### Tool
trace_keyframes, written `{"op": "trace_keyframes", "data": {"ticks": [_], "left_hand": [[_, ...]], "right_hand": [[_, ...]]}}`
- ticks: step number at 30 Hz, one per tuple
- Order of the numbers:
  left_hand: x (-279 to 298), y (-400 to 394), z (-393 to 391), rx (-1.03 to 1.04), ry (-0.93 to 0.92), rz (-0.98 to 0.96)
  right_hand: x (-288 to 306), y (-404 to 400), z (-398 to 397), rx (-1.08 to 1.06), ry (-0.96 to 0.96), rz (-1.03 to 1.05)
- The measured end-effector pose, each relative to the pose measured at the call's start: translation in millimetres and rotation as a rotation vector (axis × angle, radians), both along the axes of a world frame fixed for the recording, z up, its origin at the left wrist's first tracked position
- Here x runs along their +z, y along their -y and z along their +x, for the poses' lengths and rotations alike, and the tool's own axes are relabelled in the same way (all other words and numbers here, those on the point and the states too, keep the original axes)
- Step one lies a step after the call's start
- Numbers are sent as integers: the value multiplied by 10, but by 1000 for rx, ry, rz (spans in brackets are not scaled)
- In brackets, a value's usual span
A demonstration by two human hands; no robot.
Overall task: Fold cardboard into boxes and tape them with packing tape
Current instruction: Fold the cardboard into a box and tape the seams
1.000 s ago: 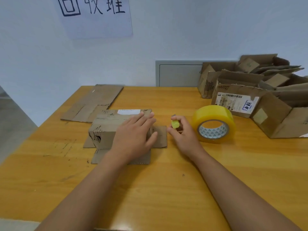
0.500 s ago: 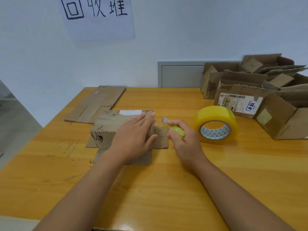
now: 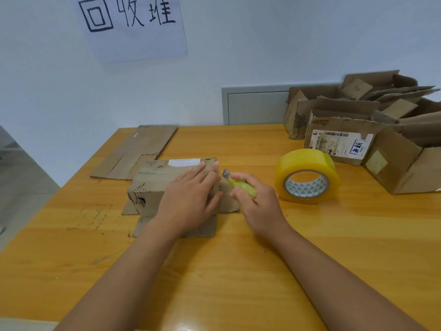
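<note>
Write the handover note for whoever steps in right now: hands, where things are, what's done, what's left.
Left hand: flat on the small cardboard box, pinning it to the table.
Right hand: gripping a yellow-green box cutter, blade exposed and pointing at the box's right end.
Packing tape roll: standing free, right of the hands.
Flat cardboard: behind the box.
Done: box body formed.
Left: right-end flaps lie open; fold and tape them.

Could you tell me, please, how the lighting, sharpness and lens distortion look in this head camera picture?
Head view: soft, even light, faint shadows under the hands and the tape roll; a pale glare patch on the table near the bottom edge; wide-angle bending tilts the wall sign; the cutter in the right hand is slightly blurred; the box is sharp.
</note>
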State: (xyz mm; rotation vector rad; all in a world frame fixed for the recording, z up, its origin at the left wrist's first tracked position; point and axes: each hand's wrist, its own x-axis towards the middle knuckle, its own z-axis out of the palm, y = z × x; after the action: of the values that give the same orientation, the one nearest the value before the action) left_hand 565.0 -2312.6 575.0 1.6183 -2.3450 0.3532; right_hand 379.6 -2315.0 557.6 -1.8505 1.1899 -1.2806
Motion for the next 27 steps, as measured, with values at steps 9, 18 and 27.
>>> {"op": "trace_keyframes", "data": {"ticks": [9,18,27], "left_hand": [[40,-15,-24,28,0,-1],[223,-102,-32,22,-58,190],[261,-95,-20,20,-200,255]], "right_hand": [[77,-72,-13,59,83,72],[497,40,-368,59,302,257],[254,-169,-813,500,-278,599]]}}
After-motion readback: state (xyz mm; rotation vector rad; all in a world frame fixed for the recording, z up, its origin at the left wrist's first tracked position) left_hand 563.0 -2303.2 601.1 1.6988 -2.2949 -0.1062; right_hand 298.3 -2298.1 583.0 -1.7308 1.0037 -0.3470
